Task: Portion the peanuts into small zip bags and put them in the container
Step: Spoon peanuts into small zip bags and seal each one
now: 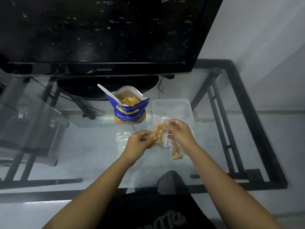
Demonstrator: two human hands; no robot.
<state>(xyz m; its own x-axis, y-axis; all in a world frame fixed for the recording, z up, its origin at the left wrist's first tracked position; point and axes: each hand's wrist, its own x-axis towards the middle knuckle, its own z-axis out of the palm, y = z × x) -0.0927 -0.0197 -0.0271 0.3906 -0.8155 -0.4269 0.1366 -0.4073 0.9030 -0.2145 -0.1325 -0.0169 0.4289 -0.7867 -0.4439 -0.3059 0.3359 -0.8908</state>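
Zip bag (159, 134) (peanut-filled) pinched between both hands.

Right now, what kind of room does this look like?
Probably a home living room: a black flat-screen television stands on a black-framed glass table, with a white tiled floor showing beneath the glass.

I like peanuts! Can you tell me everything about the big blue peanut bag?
The blue bag stands upright on the glass table, before the TV stand and left of the clear container. It looks like glossy plastic, with yellow and white lettering and a see-through window low down showing peanuts. Its top is open, with peanuts inside, and a white spoon handle sticks out. No hand touches it.
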